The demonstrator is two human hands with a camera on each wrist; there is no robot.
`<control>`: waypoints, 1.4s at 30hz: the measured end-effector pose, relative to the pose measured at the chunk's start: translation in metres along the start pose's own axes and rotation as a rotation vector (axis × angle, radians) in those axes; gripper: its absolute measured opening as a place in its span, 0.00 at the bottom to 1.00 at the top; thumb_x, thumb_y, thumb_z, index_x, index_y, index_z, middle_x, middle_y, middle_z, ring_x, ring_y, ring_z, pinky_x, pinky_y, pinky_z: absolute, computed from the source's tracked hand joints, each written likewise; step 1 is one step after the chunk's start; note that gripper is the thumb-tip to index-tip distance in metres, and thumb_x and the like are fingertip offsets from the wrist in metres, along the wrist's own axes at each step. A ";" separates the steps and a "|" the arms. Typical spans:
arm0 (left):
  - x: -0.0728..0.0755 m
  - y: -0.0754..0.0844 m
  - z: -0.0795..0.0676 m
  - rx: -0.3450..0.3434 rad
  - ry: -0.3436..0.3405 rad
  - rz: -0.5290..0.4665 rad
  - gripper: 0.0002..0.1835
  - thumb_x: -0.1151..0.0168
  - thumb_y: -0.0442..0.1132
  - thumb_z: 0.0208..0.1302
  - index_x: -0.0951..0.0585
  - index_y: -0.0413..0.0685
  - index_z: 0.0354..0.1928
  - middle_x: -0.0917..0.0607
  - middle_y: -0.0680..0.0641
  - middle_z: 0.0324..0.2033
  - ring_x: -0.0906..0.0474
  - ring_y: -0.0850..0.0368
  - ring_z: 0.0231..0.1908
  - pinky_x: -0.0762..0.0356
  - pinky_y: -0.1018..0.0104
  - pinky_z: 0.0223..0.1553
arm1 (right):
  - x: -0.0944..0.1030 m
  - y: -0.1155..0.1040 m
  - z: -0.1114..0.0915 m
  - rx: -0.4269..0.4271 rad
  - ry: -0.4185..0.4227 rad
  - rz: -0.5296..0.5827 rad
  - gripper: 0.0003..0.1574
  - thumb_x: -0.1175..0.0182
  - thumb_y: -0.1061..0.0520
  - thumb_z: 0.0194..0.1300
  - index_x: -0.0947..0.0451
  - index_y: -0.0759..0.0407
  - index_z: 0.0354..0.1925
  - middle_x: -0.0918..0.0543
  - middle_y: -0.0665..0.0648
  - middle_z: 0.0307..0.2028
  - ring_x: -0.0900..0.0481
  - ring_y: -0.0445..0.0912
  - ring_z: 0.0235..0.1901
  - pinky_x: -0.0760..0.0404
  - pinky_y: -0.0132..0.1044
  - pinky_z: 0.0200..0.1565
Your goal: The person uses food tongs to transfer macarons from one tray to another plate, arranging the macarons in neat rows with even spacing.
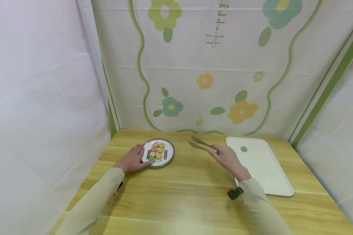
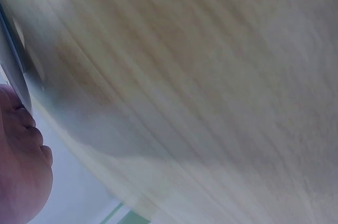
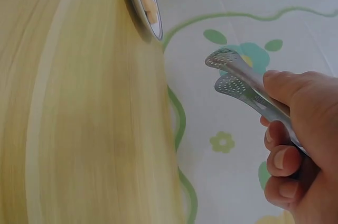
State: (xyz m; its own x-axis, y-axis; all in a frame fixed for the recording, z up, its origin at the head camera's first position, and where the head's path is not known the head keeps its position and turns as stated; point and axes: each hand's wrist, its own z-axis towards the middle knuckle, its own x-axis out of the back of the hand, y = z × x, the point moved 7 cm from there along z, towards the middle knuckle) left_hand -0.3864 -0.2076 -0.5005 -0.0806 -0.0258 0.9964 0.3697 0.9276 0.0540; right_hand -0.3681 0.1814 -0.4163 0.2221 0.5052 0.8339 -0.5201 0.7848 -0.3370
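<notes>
A round white plate with a dark-lined rim sits at the left of the table and bears several small macarons in yellow, pink and green. My left hand holds this plate at its left edge, the thumb by the near rim close to the green macaron. In the left wrist view, fingers meet the plate's edge. My right hand grips metal tongs with perforated ends. The tong tips stand apart above the table, pointing left, with nothing between them.
To the right lies a white rectangular tray with one green macaron near its far left corner. Beneath everything is a wooden table. A flower-printed white curtain hangs behind its far edge, and white sheets stand at both sides.
</notes>
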 end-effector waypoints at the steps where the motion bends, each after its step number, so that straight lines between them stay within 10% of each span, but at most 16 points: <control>1: 0.000 0.000 0.000 -0.001 0.003 0.000 0.56 0.63 0.76 0.57 0.49 0.31 0.69 0.51 0.33 0.70 0.58 0.40 0.70 0.55 0.48 0.69 | 0.002 0.002 -0.001 -0.002 0.007 0.000 0.21 0.45 0.43 0.65 0.20 0.57 0.45 0.35 0.41 0.08 0.42 0.37 0.08 0.38 0.31 0.14; 30: 0.000 -0.001 0.000 0.003 -0.012 -0.008 0.57 0.65 0.77 0.56 0.50 0.32 0.69 0.52 0.34 0.70 0.59 0.41 0.70 0.56 0.49 0.69 | 0.059 0.094 -0.040 -0.110 0.121 -0.101 0.12 0.41 0.46 0.62 0.27 0.49 0.26 0.38 0.44 0.11 0.40 0.43 0.15 0.43 0.34 0.17; 42: 0.003 -0.001 0.001 -0.001 -0.019 -0.009 0.57 0.64 0.77 0.56 0.50 0.32 0.69 0.53 0.34 0.70 0.58 0.40 0.70 0.56 0.49 0.69 | 0.071 0.130 -0.057 -0.189 0.070 -0.145 0.13 0.44 0.45 0.64 0.21 0.52 0.33 0.23 0.48 0.18 0.30 0.46 0.19 0.33 0.40 0.22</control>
State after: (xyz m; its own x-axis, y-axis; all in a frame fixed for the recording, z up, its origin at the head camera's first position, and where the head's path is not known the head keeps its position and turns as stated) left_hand -0.3877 -0.2082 -0.4974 -0.1011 -0.0269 0.9945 0.3696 0.9271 0.0626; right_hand -0.3730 0.3392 -0.4256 0.3432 0.4004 0.8496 -0.3163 0.9010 -0.2969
